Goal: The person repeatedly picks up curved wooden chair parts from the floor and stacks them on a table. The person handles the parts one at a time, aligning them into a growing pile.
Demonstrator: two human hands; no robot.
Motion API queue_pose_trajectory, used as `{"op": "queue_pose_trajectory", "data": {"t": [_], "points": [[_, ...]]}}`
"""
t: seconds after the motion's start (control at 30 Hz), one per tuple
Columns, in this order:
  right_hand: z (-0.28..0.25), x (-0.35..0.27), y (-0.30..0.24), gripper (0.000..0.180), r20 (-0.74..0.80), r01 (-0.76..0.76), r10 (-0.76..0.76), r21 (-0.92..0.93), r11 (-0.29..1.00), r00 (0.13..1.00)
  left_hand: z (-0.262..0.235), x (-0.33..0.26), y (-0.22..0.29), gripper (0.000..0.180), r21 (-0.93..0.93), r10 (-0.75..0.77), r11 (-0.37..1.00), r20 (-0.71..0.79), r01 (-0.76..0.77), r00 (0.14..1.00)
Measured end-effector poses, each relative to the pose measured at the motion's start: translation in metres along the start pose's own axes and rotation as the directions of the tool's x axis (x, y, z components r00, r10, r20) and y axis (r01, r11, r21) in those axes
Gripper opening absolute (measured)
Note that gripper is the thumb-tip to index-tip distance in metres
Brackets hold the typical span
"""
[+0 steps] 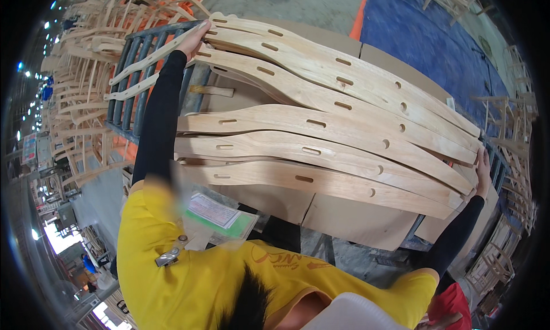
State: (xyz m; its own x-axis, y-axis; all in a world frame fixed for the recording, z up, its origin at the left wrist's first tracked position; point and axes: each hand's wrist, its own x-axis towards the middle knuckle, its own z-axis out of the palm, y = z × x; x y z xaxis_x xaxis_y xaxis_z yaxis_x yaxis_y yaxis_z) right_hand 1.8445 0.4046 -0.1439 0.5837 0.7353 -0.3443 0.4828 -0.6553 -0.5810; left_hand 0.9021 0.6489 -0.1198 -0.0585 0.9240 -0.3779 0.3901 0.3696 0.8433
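Several long, curved pale wooden slats (309, 120) lie side by side in front of me, each cut with oblong slots and a rounded hole. At the left end of the far slats, my left hand (193, 38) is closed on the board ends. My right hand (483, 169) holds the right ends of the same group, fingers along the tips. A separate nearer group of slats (269, 172) fans out toward my body, its left ends uncovered by either hand. Both arms are spread wide, in dark sleeves.
Brown cardboard (366, 215) lies under the slats. Dark metal bars (134, 95) form a rack at the left, with two thin wooden strips (137, 89) across it. Papers on a green sheet (220, 215) lie near me. Stacked wooden frames (86, 83) crowd the left; a blue tarp (424, 43) covers floor beyond.
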Motion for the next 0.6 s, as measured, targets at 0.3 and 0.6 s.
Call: {"op": "queue_pose_trajectory", "data": {"t": [0.3, 0.6], "points": [[0.16, -0.027, -0.174, 0.051, 0.055, 0.687, -0.732, -0.398, 0.608, 0.679, -0.014, 0.082, 0.0, 0.062, 0.444, 0.003, 0.895, -0.112, 0.047, 0.994], [0.192, -0.058, -0.232, 0.067, 0.309, 0.521, -0.421, -0.437, 0.733, 0.853, 0.003, 0.087, -0.004, 0.067, 0.516, 0.204, 0.841, -0.029, -0.16, 0.979]]}}
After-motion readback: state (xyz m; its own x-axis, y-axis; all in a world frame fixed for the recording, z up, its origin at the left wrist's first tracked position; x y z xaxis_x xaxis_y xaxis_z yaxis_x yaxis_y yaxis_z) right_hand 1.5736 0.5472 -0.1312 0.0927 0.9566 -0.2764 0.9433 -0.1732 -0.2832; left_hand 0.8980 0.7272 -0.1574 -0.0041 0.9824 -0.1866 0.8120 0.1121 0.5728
